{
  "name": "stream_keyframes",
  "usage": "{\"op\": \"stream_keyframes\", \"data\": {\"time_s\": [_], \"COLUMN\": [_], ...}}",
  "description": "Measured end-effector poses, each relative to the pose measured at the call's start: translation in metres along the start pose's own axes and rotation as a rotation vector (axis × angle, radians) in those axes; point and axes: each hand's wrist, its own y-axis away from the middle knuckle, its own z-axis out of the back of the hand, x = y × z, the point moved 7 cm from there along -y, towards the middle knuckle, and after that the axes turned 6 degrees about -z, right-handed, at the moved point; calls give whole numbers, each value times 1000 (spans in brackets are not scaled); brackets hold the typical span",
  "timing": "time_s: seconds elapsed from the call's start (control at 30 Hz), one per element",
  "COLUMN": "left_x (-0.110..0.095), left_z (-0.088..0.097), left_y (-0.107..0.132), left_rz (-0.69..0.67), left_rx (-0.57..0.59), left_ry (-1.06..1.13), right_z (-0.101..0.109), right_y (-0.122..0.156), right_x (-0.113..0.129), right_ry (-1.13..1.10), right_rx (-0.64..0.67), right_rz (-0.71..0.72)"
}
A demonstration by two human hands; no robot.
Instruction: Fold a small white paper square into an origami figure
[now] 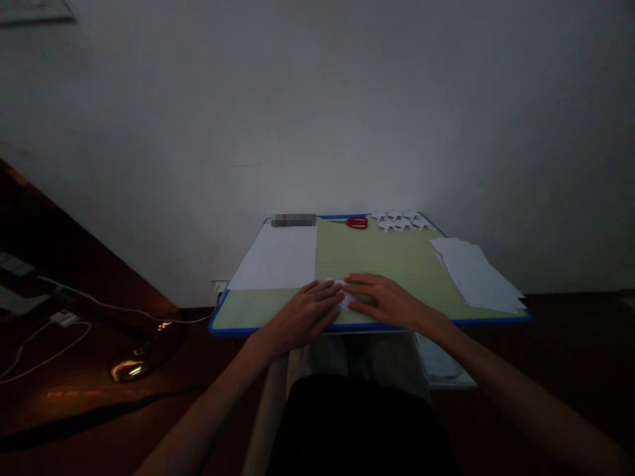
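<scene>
A small piece of folded white paper (343,299) lies near the front edge of the green table. My left hand (308,314) rests over its left side, fingers stretched out and fingertips touching it. From the right, my right hand (384,299) reaches in with its fingers spread and their tips on the paper. Both hands cover part of the paper, so its exact shape is hidden. Farther back on the tabletop are red-handled scissors (356,223) and a group of several small folded white paper pieces (401,221).
The green table (377,254) has a blue rim and stands against a grey wall. A large white sheet (280,256) lies at left, a blurred-out grey bar (294,220) behind it. Stacked white paper (479,276) overlaps the right edge. White cables (149,316) run at left.
</scene>
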Motion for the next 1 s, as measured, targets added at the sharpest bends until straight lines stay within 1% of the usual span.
{"op": "stream_keyframes", "data": {"time_s": [0.13,0.2,0.33,0.47,0.53,0.63,0.73,0.9,1.0], "left_x": [6,12,25,26,24,22,21,22,22], "left_z": [3,3,2,-1,-2,-3,-2,-2,-2], "left_y": [-2,-3,-1,2,4,4,3,1,0], "left_rz": [18,34,58,26,21,19,22,13,31], "left_rx": [4,-3,-41,-53,-48,-27,-18,-16,-23], "left_ry": [37,67,114,114,91,47,19,-3,17], "right_z": [11,14,9,5,5,8,11,14,15], "right_y": [5,5,-1,-10,-12,-10,-4,9,15], "right_x": [12,20,26,31,37,48,53,56,59], "right_ry": [29,39,89,185,267,358,351,261,241], "right_rx": [-132,-140,-72,6,36,77,92,69,50], "right_rz": [-14,-29,-54,-66,-41,35,65,27,23]}}
